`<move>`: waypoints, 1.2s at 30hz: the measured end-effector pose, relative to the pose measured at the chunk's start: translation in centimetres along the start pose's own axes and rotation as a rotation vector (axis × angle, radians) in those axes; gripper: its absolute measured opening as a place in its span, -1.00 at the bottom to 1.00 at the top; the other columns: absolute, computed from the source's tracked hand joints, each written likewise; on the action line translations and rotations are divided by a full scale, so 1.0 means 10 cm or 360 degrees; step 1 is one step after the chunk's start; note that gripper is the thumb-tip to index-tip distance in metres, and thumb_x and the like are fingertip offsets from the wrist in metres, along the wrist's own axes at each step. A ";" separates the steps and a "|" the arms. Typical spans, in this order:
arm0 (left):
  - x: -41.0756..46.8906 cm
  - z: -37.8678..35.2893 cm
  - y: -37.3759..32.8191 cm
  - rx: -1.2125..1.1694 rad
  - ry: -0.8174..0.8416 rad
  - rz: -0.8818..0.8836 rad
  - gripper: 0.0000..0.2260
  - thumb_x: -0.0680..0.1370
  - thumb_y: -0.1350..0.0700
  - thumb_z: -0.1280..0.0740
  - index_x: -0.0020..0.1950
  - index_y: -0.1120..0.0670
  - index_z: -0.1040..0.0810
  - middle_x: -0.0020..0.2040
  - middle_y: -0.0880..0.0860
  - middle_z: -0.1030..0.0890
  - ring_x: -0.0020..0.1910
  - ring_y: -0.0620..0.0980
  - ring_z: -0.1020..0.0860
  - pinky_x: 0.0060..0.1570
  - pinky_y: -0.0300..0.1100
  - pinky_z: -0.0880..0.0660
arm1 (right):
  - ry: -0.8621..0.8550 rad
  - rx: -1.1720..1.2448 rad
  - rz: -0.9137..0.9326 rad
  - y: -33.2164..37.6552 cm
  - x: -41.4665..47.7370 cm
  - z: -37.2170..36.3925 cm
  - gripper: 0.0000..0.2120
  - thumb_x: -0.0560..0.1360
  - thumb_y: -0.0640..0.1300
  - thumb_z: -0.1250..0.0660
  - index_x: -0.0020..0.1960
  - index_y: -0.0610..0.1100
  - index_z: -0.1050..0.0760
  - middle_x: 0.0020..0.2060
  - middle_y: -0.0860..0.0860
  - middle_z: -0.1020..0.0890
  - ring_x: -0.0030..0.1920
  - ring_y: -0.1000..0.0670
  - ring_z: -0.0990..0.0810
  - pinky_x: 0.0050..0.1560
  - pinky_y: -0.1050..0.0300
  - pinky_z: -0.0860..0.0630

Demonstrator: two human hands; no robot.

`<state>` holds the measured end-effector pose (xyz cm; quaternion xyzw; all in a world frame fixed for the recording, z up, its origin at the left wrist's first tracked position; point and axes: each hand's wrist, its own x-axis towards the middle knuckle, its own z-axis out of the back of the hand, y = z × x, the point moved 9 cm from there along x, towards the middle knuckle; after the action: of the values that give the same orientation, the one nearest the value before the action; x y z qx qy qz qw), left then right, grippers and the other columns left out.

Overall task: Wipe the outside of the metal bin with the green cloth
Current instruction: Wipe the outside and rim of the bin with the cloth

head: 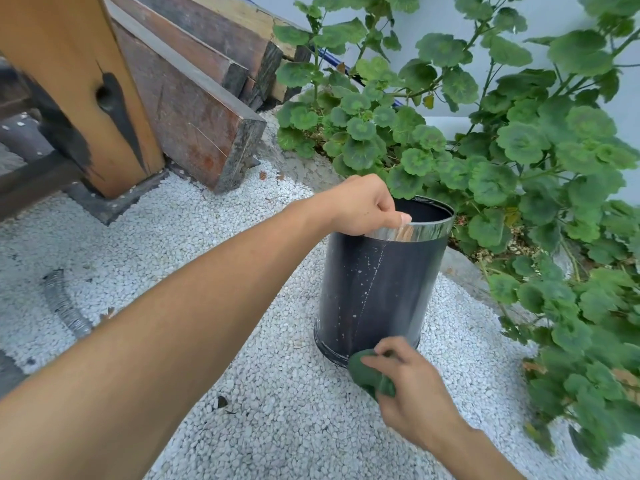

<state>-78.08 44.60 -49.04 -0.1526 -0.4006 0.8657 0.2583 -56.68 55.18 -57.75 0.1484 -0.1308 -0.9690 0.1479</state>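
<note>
A dark cylindrical metal bin [377,289] with a shiny silver rim stands upright on white gravel, its side streaked and speckled with pale marks. My left hand [360,206] grips the near left part of the rim, thumb on the silver band. My right hand [412,386] holds a bunched green cloth [370,374] pressed against the bin's bottom edge at the front. Part of the cloth is hidden under my fingers.
A leafy green plant [502,150] crowds the bin from behind and to the right. Wooden beams [194,109] and an orange post [79,81] stand at the upper left. A grey corrugated hose [64,304] lies on the gravel [207,254] at the left.
</note>
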 end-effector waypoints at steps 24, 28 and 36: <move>-0.31 0.37 -0.30 0.0440 0.0261 -0.0128 -0.48 0.62 -0.25 -0.21 -0.37 0.10 -0.49 -0.44 -0.03 -0.49 -0.42 -0.03 -0.43 -0.33 -0.15 -0.37 | 0.0248 -0.0178 0.0367 -0.03 1.01 1.92 -0.59 0.28 -0.43 -0.41 -0.15 0.08 -0.71 -0.04 0.28 -0.67 -0.03 0.24 -0.64 0.06 0.33 -0.52; -0.40 0.40 -0.21 0.0407 0.0401 -0.0029 -0.63 0.61 -0.09 -0.37 -0.14 0.22 -0.64 -0.34 0.01 -0.57 -0.37 -0.03 -0.46 -0.32 -0.20 -0.38 | 0.0200 -0.0084 0.0334 -0.02 1.15 1.75 -0.59 0.36 -0.42 -0.46 -0.02 0.07 -0.72 0.12 0.28 -0.65 0.08 0.23 -0.63 0.24 0.26 -0.51; -0.44 0.65 0.09 0.0251 0.0224 0.0098 -0.69 0.64 -0.03 -0.37 -0.10 0.21 -0.65 -0.43 -0.20 -0.57 -0.41 -0.24 -0.48 -0.29 -0.30 -0.42 | -0.0426 0.0619 -0.0025 -0.53 0.99 1.65 -0.49 0.45 -0.35 -0.47 0.04 0.30 -0.64 -0.15 0.15 -0.73 -0.24 0.06 -0.72 -0.25 0.04 -0.69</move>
<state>-77.78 37.59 -45.33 -0.2045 -0.3070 0.8893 0.2704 -72.37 60.32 -46.57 0.0452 -0.3323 -0.9378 0.0902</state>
